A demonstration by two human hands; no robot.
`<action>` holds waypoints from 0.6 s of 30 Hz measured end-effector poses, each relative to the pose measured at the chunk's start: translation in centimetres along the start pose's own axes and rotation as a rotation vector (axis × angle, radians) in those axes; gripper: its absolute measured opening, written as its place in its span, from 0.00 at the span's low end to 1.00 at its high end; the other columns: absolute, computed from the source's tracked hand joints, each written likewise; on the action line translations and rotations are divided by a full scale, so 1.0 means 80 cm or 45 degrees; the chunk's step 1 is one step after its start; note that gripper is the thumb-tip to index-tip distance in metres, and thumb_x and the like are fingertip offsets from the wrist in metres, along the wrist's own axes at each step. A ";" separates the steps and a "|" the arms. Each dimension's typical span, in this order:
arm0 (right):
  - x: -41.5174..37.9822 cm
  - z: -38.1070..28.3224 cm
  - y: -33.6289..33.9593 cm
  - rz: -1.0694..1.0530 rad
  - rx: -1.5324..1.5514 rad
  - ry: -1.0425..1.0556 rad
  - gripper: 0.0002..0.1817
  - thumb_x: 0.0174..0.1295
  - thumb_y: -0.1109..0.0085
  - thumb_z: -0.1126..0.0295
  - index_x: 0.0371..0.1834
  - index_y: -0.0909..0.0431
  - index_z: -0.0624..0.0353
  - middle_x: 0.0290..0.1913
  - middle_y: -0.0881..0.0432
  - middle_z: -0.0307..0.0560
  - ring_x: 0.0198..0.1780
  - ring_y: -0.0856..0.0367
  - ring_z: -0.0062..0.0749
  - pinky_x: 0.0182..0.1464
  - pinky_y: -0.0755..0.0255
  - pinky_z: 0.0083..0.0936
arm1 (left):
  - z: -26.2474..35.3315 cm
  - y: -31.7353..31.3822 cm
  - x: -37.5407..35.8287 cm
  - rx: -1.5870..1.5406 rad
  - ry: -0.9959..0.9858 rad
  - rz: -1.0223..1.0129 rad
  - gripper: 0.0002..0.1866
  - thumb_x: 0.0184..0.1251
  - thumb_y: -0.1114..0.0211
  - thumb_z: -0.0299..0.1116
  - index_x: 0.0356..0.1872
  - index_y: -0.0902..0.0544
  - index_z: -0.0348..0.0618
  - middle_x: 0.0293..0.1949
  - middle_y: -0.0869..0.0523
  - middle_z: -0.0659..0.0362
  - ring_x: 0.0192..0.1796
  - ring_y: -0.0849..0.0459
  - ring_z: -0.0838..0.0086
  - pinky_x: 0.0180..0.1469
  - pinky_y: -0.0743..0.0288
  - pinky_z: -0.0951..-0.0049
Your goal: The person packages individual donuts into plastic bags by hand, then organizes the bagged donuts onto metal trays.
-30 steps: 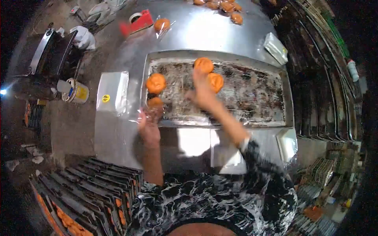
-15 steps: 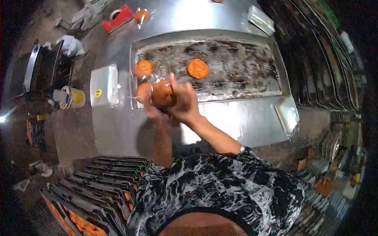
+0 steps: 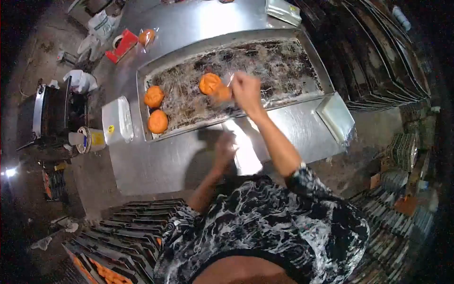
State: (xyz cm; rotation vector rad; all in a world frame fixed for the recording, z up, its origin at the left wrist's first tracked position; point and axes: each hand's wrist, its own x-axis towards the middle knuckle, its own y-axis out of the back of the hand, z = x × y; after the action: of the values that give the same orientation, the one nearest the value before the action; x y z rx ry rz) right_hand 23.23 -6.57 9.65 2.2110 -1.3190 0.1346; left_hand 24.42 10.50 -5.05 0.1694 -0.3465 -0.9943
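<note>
My right hand (image 3: 247, 93) is closed in a pinch over the front part of a worn metal baking tray (image 3: 189, 125). From its fingers hangs a smeared orange-brown bun (image 3: 222, 93) in clear plastic. Close behind that lies another round bun (image 3: 209, 84) on the tray. Two more buns, an upper one (image 3: 153, 96) and a lower one (image 3: 158, 121), sit at the tray's left end. My left hand (image 3: 224, 147) is low over the steel table in front of the tray, apart from the buns; motion blur hides its fingers.
Stacks of clear bags lie on the steel table (image 3: 151, 165): one at left (image 3: 117, 122), one at right (image 3: 335, 118), one at the back (image 3: 283, 11). A red tape dispenser (image 3: 124, 46) stands near a wrapped bun (image 3: 146, 37). Racked trays (image 3: 127, 227) flank me.
My hands have parted: the right moved right and up with the wrapped bun, the left dropped down and right off it. The whole view has shifted and turned slightly.
</note>
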 end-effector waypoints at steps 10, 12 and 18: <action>-0.219 0.087 0.079 -1.079 0.279 -0.087 0.13 0.50 0.43 0.71 0.41 0.26 0.59 0.36 0.22 0.51 0.37 0.23 0.34 0.43 0.31 0.30 | 0.000 -0.021 -0.002 0.286 -0.042 -0.748 0.12 0.57 0.46 0.35 0.35 0.21 0.38 0.34 0.19 0.51 0.38 0.23 0.64 0.41 0.30 0.67; -0.235 0.057 0.114 -1.001 0.134 -0.391 0.13 0.48 0.41 0.74 0.39 0.26 0.60 0.32 0.21 0.50 0.35 0.22 0.35 0.40 0.31 0.28 | 0.024 -0.023 0.007 -0.110 0.272 -0.614 0.13 0.59 0.49 0.35 0.36 0.23 0.35 0.34 0.19 0.50 0.36 0.21 0.68 0.39 0.29 0.70; -0.251 0.105 0.143 -0.557 0.032 -0.427 0.06 0.57 0.50 0.72 0.35 0.27 0.61 0.28 0.21 0.47 0.22 0.29 0.24 0.27 0.33 0.22 | 0.104 -0.069 0.007 -0.075 0.487 -0.509 0.12 0.54 0.40 0.36 0.33 0.20 0.37 0.28 0.18 0.56 0.30 0.22 0.75 0.33 0.29 0.76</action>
State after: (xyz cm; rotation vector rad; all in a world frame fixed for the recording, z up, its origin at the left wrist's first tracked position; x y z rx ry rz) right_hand 1.77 0.75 0.07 2.5637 -0.9584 -0.4000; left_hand 17.33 7.18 1.16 0.3792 0.0731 -1.3353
